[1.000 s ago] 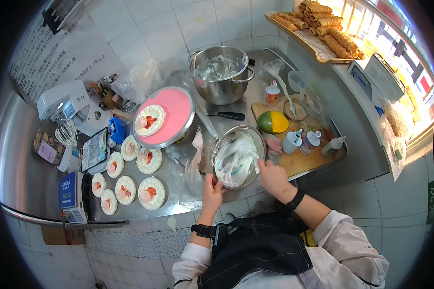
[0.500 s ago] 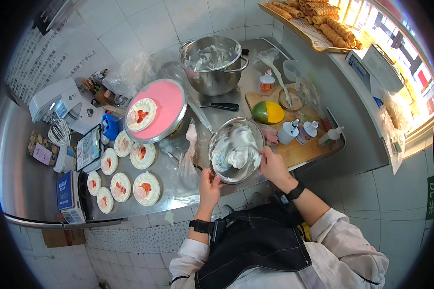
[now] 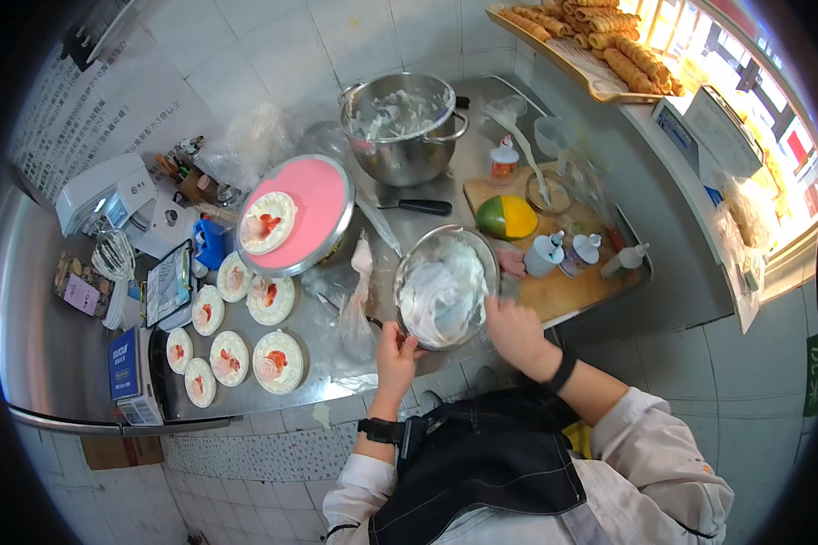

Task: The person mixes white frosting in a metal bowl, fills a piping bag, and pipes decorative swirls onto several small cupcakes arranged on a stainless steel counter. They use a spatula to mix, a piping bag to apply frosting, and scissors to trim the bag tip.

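Observation:
A metal mixing bowl [image 3: 494, 265] stands near the table's front edge, with smeared whitish cream [image 3: 434, 292] inside. My left hand [image 3: 395, 356] grips the bowl's near left rim, thumb on top. At the right rim is my right hand [image 3: 516, 334], fingers curled closed; whatever it holds in the cream is blurred and hidden. Left of the bowl lies a piping bag [image 3: 362, 259] with pale pink filling. A black-handled knife or spatula [image 3: 424, 207] rests behind it. Farther left, a pink-topped turntable [image 3: 323, 195] bears a small white cream cake [image 3: 268, 222] with red topping.
Several similar small cakes [image 3: 277, 361] sit at the left. A large steel pot [image 3: 413, 163] with cream stands behind the bowl. On the right, a wooden board [image 3: 554, 295] holds a green-and-yellow mango [image 3: 506, 218] and squeeze bottles [image 3: 544, 254]. A tray of pastry rolls [image 3: 632, 68] is at upper right.
My right hand has moved slightly down beside the bowl's right rim, its wrist turning. The mounded cream now looks smeared round the bowl. My left hand stays on the rim.

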Demonstrator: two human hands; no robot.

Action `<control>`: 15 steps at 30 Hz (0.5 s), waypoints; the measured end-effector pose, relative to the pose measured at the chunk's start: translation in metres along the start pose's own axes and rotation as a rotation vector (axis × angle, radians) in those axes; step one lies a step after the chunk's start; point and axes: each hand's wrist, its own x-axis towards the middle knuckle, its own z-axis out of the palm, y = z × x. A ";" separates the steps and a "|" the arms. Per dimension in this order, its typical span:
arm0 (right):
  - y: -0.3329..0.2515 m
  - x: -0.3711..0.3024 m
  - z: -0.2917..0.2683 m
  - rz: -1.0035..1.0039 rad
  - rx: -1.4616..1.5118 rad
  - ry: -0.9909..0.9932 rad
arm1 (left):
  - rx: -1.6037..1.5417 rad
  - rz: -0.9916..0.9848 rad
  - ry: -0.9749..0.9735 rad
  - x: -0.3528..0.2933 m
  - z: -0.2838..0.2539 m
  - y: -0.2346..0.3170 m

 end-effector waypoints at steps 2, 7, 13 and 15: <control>0.000 -0.002 -0.001 -0.335 -0.077 -0.239 | 0.053 0.037 0.017 0.001 -0.002 0.001; 0.010 0.003 0.001 -0.052 -0.102 -0.008 | 0.022 -0.010 0.024 -0.001 -0.001 0.000; 0.047 0.001 0.009 -0.143 -0.065 0.018 | 0.096 0.005 -0.010 0.001 -0.005 0.002; 0.050 -0.008 0.021 -0.091 0.348 -0.180 | 0.113 0.019 0.008 0.001 -0.006 0.003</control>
